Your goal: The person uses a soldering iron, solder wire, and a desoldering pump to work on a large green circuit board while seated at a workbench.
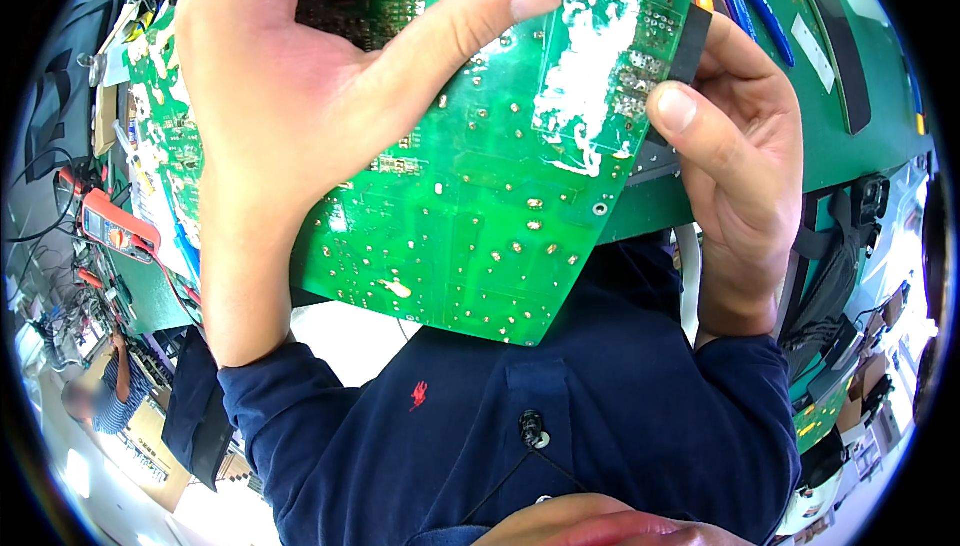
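A large green circuit board (470, 256) is held up in front of my chest, its soldered side facing me. White paste (590, 66) is smeared over its upper right part. My left hand (290, 86) reaches across the board's upper left, the thumb laid along the surface and pointing at the paste. Its other fingers run out of view at the top. At the board's right edge, my right hand (740, 126) grips with thumb and curled fingers by a flat black piece (691, 44). I cannot tell how that piece is joined to the board.
Beyond the board lies a green work surface (815, 161) with blue-handled tools (745, 6) and a long dark flat object (838, 56). To the left are another populated circuit board (165, 106) and a red multimeter (118, 226) with cables. Farther off at lower left is another person (118, 386).
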A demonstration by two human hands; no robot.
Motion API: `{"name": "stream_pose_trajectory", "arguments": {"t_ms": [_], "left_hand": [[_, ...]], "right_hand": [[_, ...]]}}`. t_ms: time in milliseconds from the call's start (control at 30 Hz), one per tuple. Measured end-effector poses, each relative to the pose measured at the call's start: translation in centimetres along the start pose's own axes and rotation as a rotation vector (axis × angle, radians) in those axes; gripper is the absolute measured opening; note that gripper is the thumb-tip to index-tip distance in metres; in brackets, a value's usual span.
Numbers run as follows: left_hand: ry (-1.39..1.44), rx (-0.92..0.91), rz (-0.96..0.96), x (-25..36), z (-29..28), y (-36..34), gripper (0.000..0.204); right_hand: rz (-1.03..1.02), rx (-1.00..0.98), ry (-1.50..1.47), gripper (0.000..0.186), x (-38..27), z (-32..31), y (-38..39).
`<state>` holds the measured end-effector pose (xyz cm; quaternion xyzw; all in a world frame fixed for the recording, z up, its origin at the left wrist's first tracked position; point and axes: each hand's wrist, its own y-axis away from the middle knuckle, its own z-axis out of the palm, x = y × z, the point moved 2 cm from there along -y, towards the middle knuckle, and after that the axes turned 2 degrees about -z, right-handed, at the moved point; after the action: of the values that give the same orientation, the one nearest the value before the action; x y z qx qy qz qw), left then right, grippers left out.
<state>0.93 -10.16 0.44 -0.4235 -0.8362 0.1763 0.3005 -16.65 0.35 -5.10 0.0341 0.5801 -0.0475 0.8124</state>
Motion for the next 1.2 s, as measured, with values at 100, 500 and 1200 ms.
{"name": "stream_pose_trajectory", "arguments": {"t_ms": [100,500,1200], "left_hand": [[0.008,0.000,-0.021,-0.3,0.0,0.1,0.045],[-0.058,0.066,-0.061,0.1,0.7,0.2,0.046],[-0.014,-0.033,-0.038,0.3,1.1,-0.2,0.042]], "right_hand": [[-0.025,-0.029,-0.017,0.049,0.6,-0.6,0.0],[-0.067,-0.059,-0.005,0.044,0.9,-1.1,-0.5],[-0.120,-0.083,-0.213,0.047,1.4,-1.0,-0.5]]}}
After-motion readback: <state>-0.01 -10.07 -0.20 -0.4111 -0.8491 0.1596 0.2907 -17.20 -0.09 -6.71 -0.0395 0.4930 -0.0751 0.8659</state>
